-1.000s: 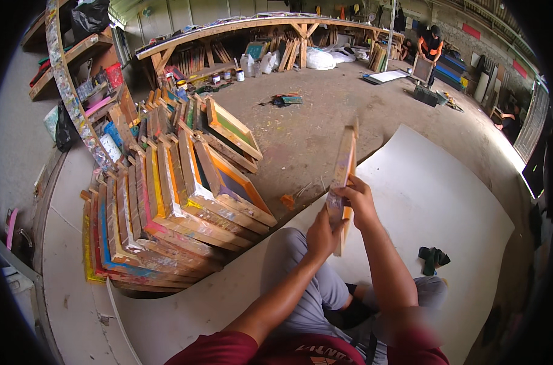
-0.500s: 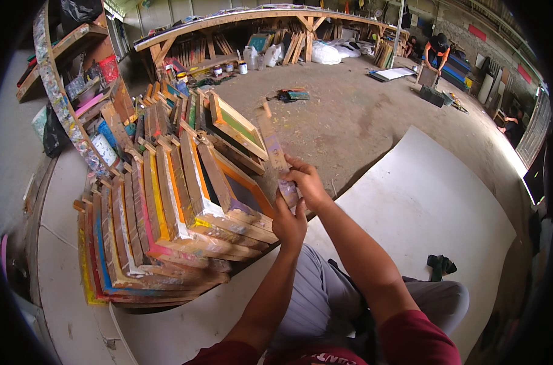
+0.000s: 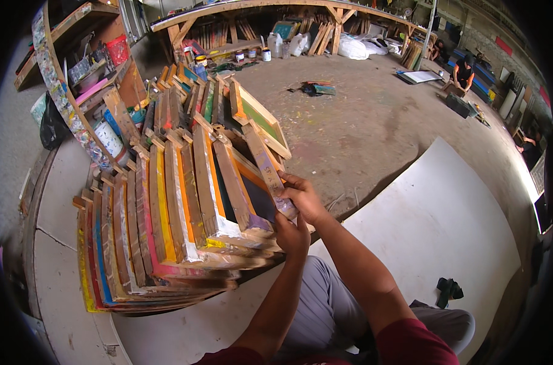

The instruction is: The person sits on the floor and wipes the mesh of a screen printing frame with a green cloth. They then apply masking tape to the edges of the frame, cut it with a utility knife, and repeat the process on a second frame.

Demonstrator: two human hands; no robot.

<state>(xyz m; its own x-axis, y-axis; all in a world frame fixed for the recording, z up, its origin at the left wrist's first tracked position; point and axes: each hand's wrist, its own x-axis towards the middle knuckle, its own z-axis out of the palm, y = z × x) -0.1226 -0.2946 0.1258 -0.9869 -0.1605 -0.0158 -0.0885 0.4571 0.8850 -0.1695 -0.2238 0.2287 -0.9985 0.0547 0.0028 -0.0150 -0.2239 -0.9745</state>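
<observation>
Both my hands grip a wooden screen-printing frame [image 3: 265,163] that I see nearly edge-on, its near end stained purple. My left hand [image 3: 293,234] is closed around the near lower corner. My right hand [image 3: 302,196] is closed on the right side, just above the left. The held frame tilts up and away, close beside the right end of a row of similar paint-stained wooden frames [image 3: 185,201] leaning against one another. Its mesh face is turned out of sight.
Behind the row lean more frames, one with a green screen [image 3: 258,115]. A white sheet [image 3: 434,207] covers the floor at right, with a dark cloth scrap [image 3: 449,292] on it. A cluttered shelf [image 3: 85,67] stands left. A person [image 3: 463,76] sits far right.
The frame in my hands has swung left and down, from over the open floor to right beside the leaning row. Both hands keep hold of it, and my view has shifted slightly.
</observation>
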